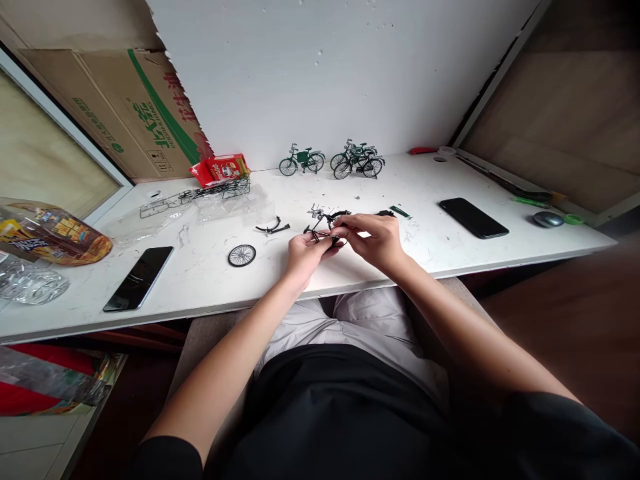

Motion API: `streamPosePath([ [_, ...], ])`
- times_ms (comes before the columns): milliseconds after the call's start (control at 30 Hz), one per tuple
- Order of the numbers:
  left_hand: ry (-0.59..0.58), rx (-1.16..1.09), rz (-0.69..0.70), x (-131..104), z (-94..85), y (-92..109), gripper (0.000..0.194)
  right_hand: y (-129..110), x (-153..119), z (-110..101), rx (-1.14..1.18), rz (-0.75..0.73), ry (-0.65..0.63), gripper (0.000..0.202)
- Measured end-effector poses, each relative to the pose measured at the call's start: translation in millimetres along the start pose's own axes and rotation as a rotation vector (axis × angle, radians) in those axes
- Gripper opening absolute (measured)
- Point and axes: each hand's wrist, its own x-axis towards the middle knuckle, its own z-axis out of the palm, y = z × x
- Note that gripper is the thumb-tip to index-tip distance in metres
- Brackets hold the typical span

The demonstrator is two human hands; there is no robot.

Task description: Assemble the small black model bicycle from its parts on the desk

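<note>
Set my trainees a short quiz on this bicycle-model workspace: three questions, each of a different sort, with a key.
1. True or false: the fingers of both the left hand and the right hand are on the partly built model bicycle.
2. Fill in: Left of the left hand, a loose, round, spoked ____ lies on the white table.
3. Which is nearer the table's right end: (a) the computer mouse or (b) the black smartphone right of the hands?

Key: 1. True. 2. Wheel. 3. (a).
</note>
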Motion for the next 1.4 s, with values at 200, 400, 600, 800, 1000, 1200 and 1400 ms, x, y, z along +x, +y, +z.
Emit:
streamPosePath([
  [200, -0.004, 0.027, 0.013, 0.7, -1.5, -1.3, 0.029, 1.8, -1.0, 1.1, -0.031, -0.102, 0.009, 0.012],
  [400, -0.037, 0.06, 0.035, 0.3, -3.6, -3.9, 0.037, 1.4, 0.3, 2.6, 0.024, -0.188, -0.042, 0.022],
  [600, -0.032, 0.075, 0.026, 0.4, -2.4, -3.3, 0.04, 2.6, 1.6, 0.7, 0.056, -0.133, -0.145, 0.029],
  [800, -0.028, 0.057, 0.013, 0.5, -1.0, -0.9, 0.036, 3.1, 2.2, -0.3, 0.071, -0.076, -0.138, 0.034],
  [1000, -0.032, 0.016, 0.008, 1.2, -3.2, -2.2, 0.03, 1.2, 2.1, -0.2, 0.092, -0.039, -0.078, 0.036],
  [1200, -0.031, 0.012, 0.012, 1.8, -3.4, -2.6, 0.024, 3.8, 0.2, 1.0, 0.072, -0.007, -0.074, 0.032],
  [1400, -0.049, 0.015, 0.017, 2.3, -4.6, -3.9, 0.024, 2.5, -0.3, 1.1, 0.096, 0.03, -0.033, 0.026],
])
